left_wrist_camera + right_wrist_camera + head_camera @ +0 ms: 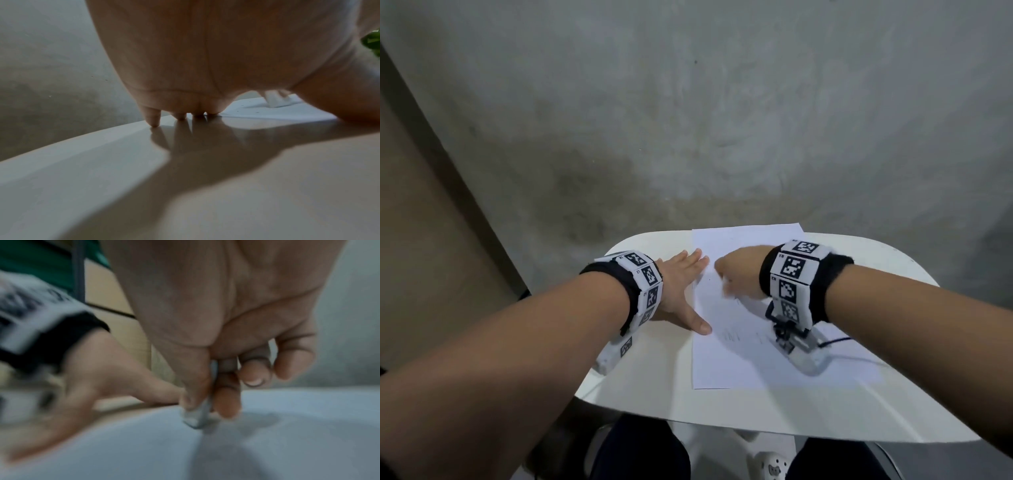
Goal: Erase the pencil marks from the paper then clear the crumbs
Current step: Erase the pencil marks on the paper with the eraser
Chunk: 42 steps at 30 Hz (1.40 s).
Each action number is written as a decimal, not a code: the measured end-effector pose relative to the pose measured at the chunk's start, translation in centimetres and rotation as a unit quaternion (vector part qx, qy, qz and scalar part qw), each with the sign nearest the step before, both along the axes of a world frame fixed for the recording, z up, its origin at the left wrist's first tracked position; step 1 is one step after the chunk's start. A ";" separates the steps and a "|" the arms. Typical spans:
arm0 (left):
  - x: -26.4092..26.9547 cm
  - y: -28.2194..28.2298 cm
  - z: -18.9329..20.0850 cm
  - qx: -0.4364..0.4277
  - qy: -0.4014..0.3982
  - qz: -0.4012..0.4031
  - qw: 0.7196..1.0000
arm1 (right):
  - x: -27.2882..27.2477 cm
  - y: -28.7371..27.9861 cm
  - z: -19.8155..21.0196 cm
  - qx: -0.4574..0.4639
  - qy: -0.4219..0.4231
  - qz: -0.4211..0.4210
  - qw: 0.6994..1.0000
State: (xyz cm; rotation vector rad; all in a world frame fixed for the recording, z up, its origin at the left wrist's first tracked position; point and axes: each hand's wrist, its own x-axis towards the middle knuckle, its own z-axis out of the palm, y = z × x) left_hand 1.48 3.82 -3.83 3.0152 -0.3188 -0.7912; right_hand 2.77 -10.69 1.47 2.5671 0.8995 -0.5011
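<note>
Paper (726, 356), flat white sheet, pinned by flat left hand (681, 287); right hand (739, 274) fingers pinch blocky eraser (197, 417)

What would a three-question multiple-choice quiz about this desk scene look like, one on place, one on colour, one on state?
1. Where does the flat left hand rest?
A. on the sheet's left edge
B. on the person's lap
C. on the wall

2. What colour is the rectangular sheet of paper?
A. yellow
B. white
C. black

3. How is the right hand set?
A. flat and open
B. pinching a small whitish eraser
C. hanging off the table

Answers: 1 A, its thumb and fingertips lie on the paper's edge on the rounded white table. 2 B, plain white in the head view. 3 B, the right wrist view shows thumb and fingers around it.
</note>
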 end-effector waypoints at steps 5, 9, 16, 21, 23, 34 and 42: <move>-0.1 -0.2 0.0 0.011 -0.004 0.001 1.000 | -0.7 -0.1 -0.1 -0.003 0.010 0.024 1.000; 0.0 -0.2 0.2 0.013 0.000 0.002 1.000 | 0.6 -0.9 0.7 -0.003 -0.021 -0.007 1.000; -0.1 -0.2 0.2 0.015 -0.003 0.000 1.000 | -0.3 -1.0 -0.2 0.004 0.006 0.019 1.000; -0.4 -0.6 0.5 0.026 -0.006 -0.001 1.000 | -1.2 -0.9 0.3 -0.067 0.002 0.053 0.996; -0.4 -0.6 0.6 0.024 -0.005 -0.001 1.000 | -1.0 -1.1 -0.1 -0.036 0.034 0.032 0.998; -0.4 -0.5 0.7 0.025 -0.008 0.000 1.000 | 1.5 -2.7 0.4 0.030 -0.005 -0.046 0.998; 0.6 -2.9 2.3 0.045 -0.035 -0.016 0.998 | 2.7 -3.3 -0.6 0.067 -0.029 -0.062 0.995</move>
